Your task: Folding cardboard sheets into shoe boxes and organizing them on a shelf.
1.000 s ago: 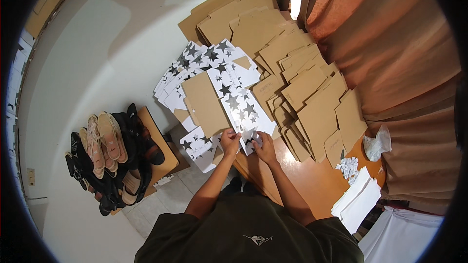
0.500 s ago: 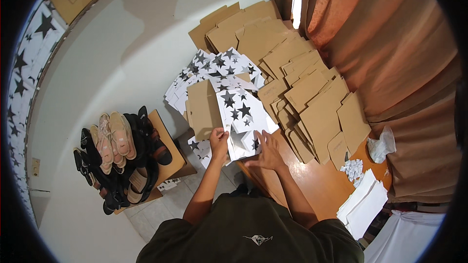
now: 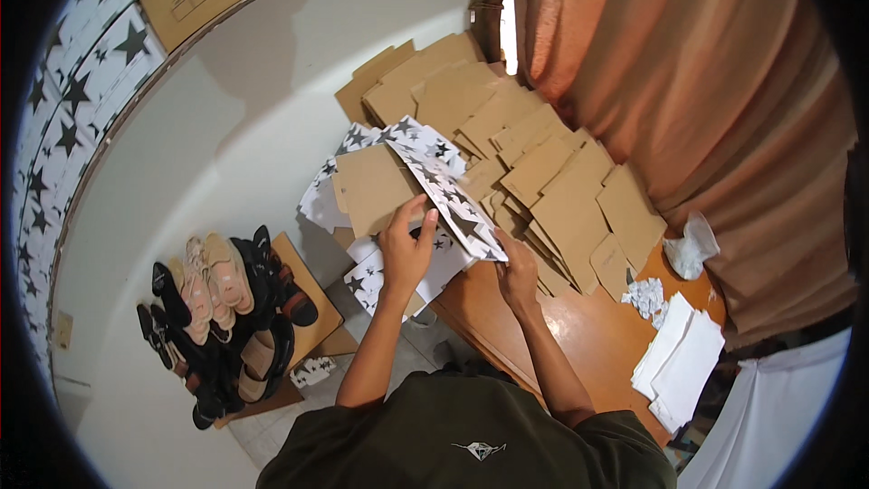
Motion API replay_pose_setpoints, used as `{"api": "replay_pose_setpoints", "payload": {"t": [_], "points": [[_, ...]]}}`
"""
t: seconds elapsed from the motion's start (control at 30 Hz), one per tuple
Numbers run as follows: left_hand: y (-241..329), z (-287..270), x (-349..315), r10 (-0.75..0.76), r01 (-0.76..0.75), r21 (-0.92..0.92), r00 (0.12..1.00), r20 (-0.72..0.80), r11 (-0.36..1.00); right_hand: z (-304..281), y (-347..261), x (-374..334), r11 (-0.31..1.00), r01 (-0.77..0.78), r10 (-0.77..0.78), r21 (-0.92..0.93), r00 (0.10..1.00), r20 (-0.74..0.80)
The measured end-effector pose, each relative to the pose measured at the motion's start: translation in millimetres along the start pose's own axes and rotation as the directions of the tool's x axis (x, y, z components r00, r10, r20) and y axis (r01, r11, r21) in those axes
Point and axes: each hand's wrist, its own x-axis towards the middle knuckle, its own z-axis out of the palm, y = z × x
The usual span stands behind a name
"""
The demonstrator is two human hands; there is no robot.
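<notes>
A white cardboard box (image 3: 441,188) printed with black stars is tilted on edge above the table, its plain brown flap (image 3: 373,183) folded out to the left. My right hand (image 3: 517,273) grips the box's near right corner. Beside the brown flap, my left hand (image 3: 406,243) has its thumb and fingers apart; its fingertips reach the flap's near edge, and whether they press on it I cannot tell. More star-printed cardboard (image 3: 328,192) lies beneath and behind the box, partly hidden by it.
Overlapping flat brown cardboard pieces (image 3: 570,195) cover the back of the wooden table (image 3: 579,330). At right are a clear plastic bag (image 3: 691,249), crumpled scraps (image 3: 645,297) and white paper sheets (image 3: 679,362). Several shoes (image 3: 222,281) sit on a carton (image 3: 312,299) at left, by the wall.
The box has turned from lying with its starred face up to standing tilted on edge. My right hand has closed on its corner; my left hand has loosened from its near edge.
</notes>
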Motion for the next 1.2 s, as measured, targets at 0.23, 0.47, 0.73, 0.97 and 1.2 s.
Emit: {"api": "replay_pose_setpoints", "payload": {"t": [0.23, 0.47, 0.73, 0.97, 1.2], "points": [[33.5, 25.1, -46.8, 0.422, -0.438, 0.123, 0.897, 0.136, 0.891, -69.9, -12.5, 2.1, 0.955, -0.200, 0.247, 0.217, 0.944, -0.218], [13.6, 94.3, -101.2, 0.302, -0.635, 0.380, 0.705, 0.642, 0.673, -168.5, -12.5, -24.4, 0.860, -0.404, 0.460, 0.312, 0.878, -0.131], [28.9, 175.1, -165.7, 0.483, -0.705, 0.120, 0.589, 0.648, 0.699, -297.3, 16.7, -101.3, 0.445, -0.447, 0.671, 0.776, 0.740, 0.042], [70.3, 235.5, -240.6, 0.494, -0.556, -0.068, 0.668, 0.556, 0.828, -366.8, 33.0, -162.5, 0.388, -0.230, 0.321, 0.893, 0.942, 0.103], [102.1, 276.7, -285.7, 0.136, 0.025, -0.254, 0.792, 0.595, 0.967, -344.5, 33.6, -253.6, 0.895, -0.436, 0.445, -0.094, 0.885, 0.139]]}}
